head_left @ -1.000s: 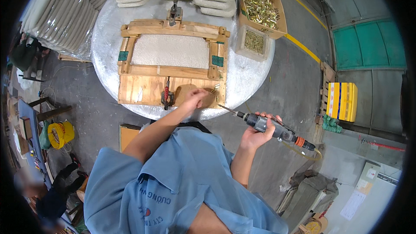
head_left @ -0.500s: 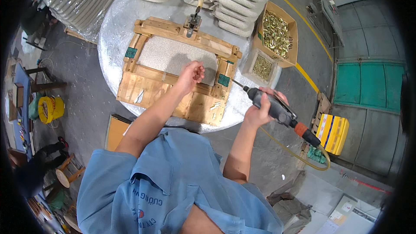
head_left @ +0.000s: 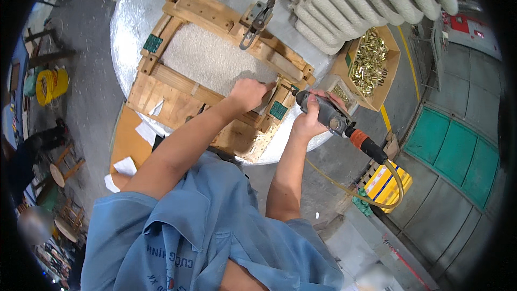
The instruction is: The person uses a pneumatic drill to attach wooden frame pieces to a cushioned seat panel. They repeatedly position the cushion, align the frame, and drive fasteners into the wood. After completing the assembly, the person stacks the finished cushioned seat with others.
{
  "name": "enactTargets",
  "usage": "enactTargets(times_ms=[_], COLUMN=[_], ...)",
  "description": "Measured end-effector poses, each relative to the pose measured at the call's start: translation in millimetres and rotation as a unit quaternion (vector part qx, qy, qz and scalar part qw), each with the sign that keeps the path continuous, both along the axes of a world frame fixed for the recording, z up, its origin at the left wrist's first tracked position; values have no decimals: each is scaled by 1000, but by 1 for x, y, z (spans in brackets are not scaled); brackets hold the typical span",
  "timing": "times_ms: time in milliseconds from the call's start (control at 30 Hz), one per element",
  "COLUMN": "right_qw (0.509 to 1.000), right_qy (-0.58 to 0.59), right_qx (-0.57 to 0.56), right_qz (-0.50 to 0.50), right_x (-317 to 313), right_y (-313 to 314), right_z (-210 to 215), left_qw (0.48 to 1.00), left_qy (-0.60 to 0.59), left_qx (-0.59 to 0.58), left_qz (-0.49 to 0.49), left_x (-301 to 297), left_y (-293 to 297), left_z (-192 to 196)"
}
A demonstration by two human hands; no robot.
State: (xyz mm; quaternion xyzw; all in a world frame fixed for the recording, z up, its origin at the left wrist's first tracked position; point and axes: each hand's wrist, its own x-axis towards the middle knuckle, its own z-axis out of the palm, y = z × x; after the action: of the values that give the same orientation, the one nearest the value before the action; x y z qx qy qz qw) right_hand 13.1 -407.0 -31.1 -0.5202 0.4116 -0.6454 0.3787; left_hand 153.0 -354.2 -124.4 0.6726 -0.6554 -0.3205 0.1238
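My right hand (head_left: 309,121) is wrapped round a grey, hose-fed pneumatic screwdriver (head_left: 331,116) with an orange collar. Its thin bit points left, to the right-hand rail of a wooden jig (head_left: 207,13). Inside that jig lies a light speckled panel (head_left: 207,56). Over the panel's near right corner, my left hand (head_left: 249,95) is closed, its fingertips at the inner side of the rail close to the bit tip. What the fingers pinch, if anything, is too small to tell. A toggle clamp (head_left: 260,19) with a wooden handle sits on the jig's far rail.
The jig rests on a round table (head_left: 132,27) wrapped in clear film. Stacks of speckled panels (head_left: 350,11) stand at its far side. Right of the jig are a cardboard box of brass-coloured fittings (head_left: 371,56) and a small bin of screws (head_left: 339,94). A yellow hose (head_left: 344,183) loops below the screwdriver.
My left hand has moved right to the jig's right rail and its fingers have turned toward it. The screwdriver has come left, bringing its bit to the rail. The view has turned and shifted.
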Motion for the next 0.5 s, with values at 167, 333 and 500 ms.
enactTargets(times_ms=[167,333,500], right_qw=[1000,999,999], right_qy=[20,36,26], right_qx=[-5,4,-16], right_qz=[13,21,30], right_x=[5,5,9], right_y=[-5,-6,-6], right_z=[-6,-13,-17], left_qw=[999,999,999], left_qy=[-23,-19,-13], left_qx=[37,38,40], left_qz=[-28,-33,-35], left_x=[0,0,2], left_y=[-5,-4,-4], left_z=[5,2,3])
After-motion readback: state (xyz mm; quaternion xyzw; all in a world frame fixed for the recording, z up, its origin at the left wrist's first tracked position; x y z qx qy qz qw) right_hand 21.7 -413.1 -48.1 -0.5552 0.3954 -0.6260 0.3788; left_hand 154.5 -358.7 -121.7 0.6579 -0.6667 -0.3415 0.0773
